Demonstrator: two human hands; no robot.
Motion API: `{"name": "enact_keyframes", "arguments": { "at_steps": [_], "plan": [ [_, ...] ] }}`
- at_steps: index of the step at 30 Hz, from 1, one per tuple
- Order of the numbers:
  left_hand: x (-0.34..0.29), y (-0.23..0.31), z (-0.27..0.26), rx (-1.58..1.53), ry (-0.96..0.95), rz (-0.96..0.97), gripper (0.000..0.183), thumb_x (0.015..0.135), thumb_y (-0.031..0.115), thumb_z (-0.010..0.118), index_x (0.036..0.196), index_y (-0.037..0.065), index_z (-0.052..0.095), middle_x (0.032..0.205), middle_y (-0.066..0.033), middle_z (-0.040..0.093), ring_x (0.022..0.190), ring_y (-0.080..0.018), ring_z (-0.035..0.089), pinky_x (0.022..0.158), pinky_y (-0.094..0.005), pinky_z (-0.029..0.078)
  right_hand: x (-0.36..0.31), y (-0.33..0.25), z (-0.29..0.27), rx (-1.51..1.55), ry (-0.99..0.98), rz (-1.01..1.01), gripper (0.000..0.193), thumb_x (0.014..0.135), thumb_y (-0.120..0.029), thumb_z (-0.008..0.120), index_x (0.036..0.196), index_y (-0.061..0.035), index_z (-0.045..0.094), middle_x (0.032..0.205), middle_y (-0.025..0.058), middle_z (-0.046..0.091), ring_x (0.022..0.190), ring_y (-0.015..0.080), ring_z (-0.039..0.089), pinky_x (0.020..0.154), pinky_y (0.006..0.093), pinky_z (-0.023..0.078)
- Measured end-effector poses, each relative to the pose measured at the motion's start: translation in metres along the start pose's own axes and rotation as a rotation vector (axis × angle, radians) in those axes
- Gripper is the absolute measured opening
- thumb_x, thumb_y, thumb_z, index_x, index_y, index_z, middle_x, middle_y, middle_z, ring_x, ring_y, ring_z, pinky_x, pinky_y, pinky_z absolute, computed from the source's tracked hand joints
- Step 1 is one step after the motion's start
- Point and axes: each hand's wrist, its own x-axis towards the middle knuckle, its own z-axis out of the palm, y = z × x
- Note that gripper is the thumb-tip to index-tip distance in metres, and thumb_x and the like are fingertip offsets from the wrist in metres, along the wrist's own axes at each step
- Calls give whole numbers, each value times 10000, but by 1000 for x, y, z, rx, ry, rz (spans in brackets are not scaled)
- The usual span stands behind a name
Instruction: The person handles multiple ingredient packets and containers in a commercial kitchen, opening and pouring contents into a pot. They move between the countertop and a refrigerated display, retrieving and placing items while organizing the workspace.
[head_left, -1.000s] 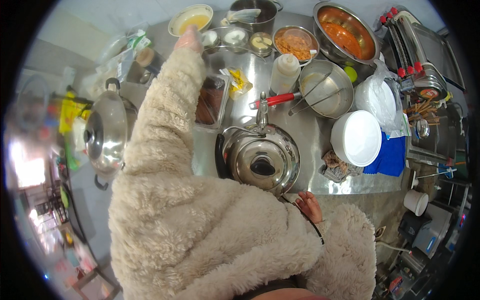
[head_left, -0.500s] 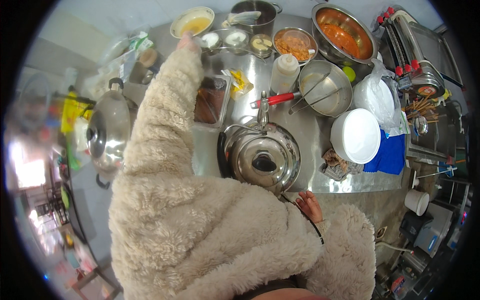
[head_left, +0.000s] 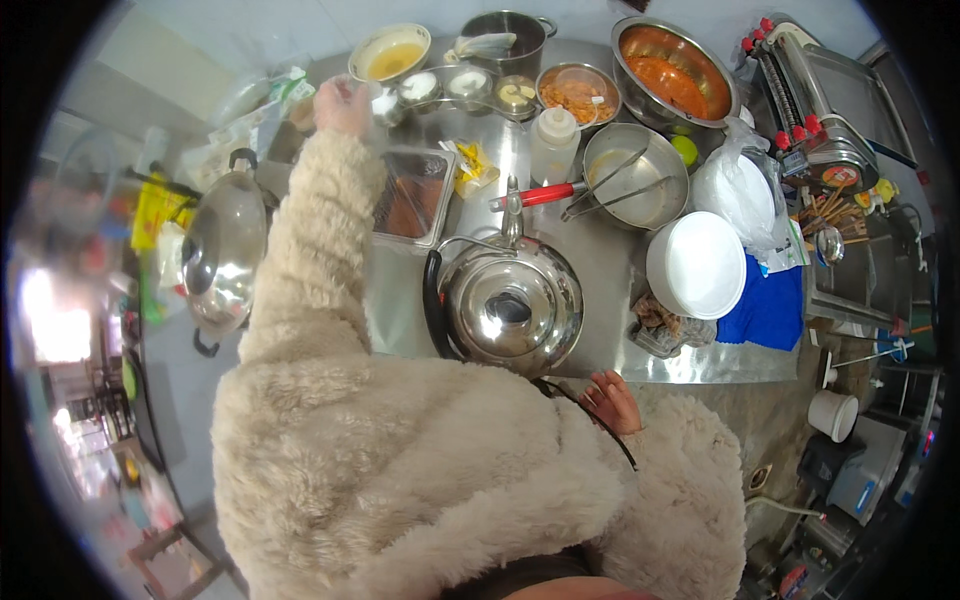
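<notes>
My left hand (head_left: 342,108) is stretched to the far left of the steel table, its fingers curled in. A pale, see-through thing beside the fingers is too blurred to name. Just past the hand stands a bowl of yellowish liquid (head_left: 392,55), with a small dish of white stuff (head_left: 418,87) to its right. A lidded clear tray (head_left: 412,195) with brown contents lies near that wrist. My right hand (head_left: 612,402) hangs below the table's front edge, its loosely bent fingers apart and nothing visible in them. Closest to it on the table is a steel kettle (head_left: 545,310).
A red-handled pair of tongs (head_left: 545,196) rests across a steel pot (head_left: 640,205). Behind are a squeeze bottle (head_left: 553,145) and a large bowl of red sauce (head_left: 672,85). On the right stand a white tub (head_left: 697,265), a blue cloth (head_left: 765,315) and a roller machine (head_left: 815,120).
My left hand has drawn back from the bowl's rim, toward me and to the left. My right hand has barely moved. The whole view has shifted slightly.
</notes>
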Motion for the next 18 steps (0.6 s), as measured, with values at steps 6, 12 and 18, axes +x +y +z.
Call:
{"name": "enact_keyframes", "arguments": {
  "at_steps": [6, 12, 18],
  "plan": [
    [-100, 38, -87, -750, -252, -16, 77, 847, 88, 617, 820, 47, 558, 690, -22, 555, 613, -93, 515, 543, -215, 415, 2, -14, -26, -5, -4, 4, 292, 896, -152, 549, 1184, -156, 504, 1197, 71, 534, 1015, 228, 541, 904, 431, 444],
    [-226, 77, -180, -577, -468, 122, 118, 889, 122, 549, 874, 5, 548, 673, -27, 517, 576, -84, 461, 452, -227, 343, 14, -32, -38, -80, -147, -58, 313, 898, -108, 536, 1206, -82, 484, 1199, 111, 528, 980, 230, 571, 866, 410, 486],
    [-340, 77, -187, -636, -625, 144, 120, 833, -10, 503, 939, -26, 558, 609, -24, 453, 492, -168, 416, 429, -274, 313, 4, -42, -17, -204, -169, 87, 316, 895, -67, 537, 1207, -58, 485, 1152, 108, 564, 963, 200, 592, 799, 349, 530]
  ]
}}
